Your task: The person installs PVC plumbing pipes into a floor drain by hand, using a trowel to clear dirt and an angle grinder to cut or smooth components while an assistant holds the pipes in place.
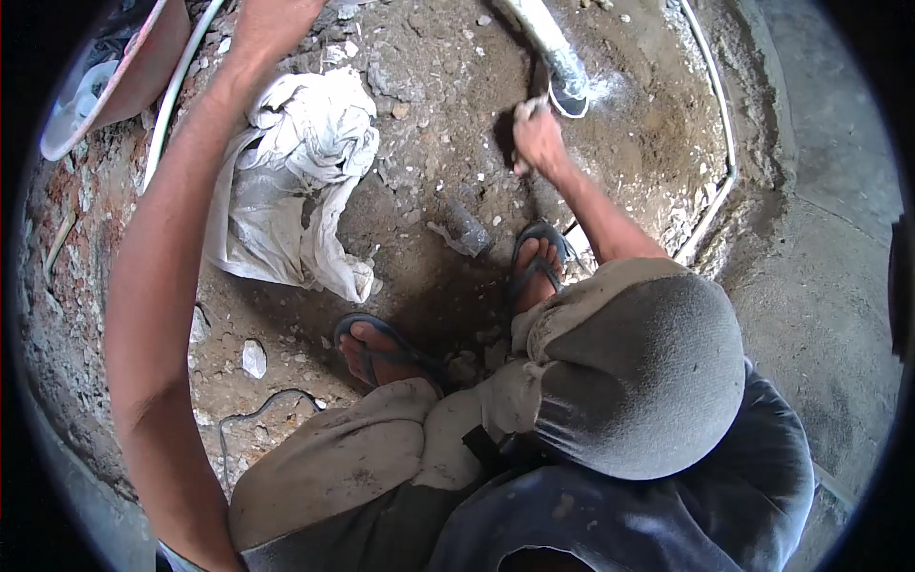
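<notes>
My right hand [538,143] is closed in a fist just below the end of a white plastic pipe [541,30]. A narrow dark blade-like strip [540,80] rises from the fist beside the pipe; its handle is hidden in my fingers. The pipe's round mouth faces me, and white powder [604,88] is scattered on the dirt beside it. Reaching to the top edge, my left hand [278,17] is partly cut off and its fingers do not show. Below it lies a crumpled white sack [310,133].
A tilted pinkish tub [143,71] with pale things inside stands at upper left, beside a thin white pipe [181,91]. Another thin pipe [717,86] runs along the right, by a concrete edge [777,124]. Rubble, a clear plastic piece [465,229] and a black cord [257,412] lie around my sandalled feet.
</notes>
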{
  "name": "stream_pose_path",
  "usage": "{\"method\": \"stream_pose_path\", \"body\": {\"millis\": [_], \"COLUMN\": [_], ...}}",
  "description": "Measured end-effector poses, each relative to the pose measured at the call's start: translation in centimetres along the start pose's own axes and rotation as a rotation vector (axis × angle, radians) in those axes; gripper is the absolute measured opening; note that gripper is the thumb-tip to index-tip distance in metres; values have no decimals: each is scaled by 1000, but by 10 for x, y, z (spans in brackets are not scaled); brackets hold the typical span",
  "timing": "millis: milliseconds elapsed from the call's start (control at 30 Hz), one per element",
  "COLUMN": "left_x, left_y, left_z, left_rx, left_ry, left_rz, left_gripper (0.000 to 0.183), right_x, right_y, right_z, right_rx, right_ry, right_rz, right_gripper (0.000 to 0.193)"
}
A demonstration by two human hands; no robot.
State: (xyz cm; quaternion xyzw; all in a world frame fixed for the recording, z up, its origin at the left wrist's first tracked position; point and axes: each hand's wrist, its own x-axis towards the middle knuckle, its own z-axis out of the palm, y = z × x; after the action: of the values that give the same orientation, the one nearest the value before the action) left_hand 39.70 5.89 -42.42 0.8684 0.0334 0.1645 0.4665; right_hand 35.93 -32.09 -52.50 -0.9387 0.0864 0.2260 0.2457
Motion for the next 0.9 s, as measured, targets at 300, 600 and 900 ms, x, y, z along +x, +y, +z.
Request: {"method": "stream_pose_path", "body": {"millis": [300, 600, 900], "left_x": [16, 27, 12], "left_y": [1, -36, 30], "left_z": [34, 33, 52], "left_rx": [-70, 49, 138], "left_ry": [-109, -245, -262], "left_rz": [127, 141, 367], "left_gripper": [18, 32, 28], "right_x": [-122, -79, -182], "right_y": [115, 106, 59], "right_z": [-81, -95, -79], "right_rx": [-431, -286, -530], "right_ry": [-36, -182, -243], "right_rz": [-316, -27, -179], "right_gripper": [41, 55, 45]}}
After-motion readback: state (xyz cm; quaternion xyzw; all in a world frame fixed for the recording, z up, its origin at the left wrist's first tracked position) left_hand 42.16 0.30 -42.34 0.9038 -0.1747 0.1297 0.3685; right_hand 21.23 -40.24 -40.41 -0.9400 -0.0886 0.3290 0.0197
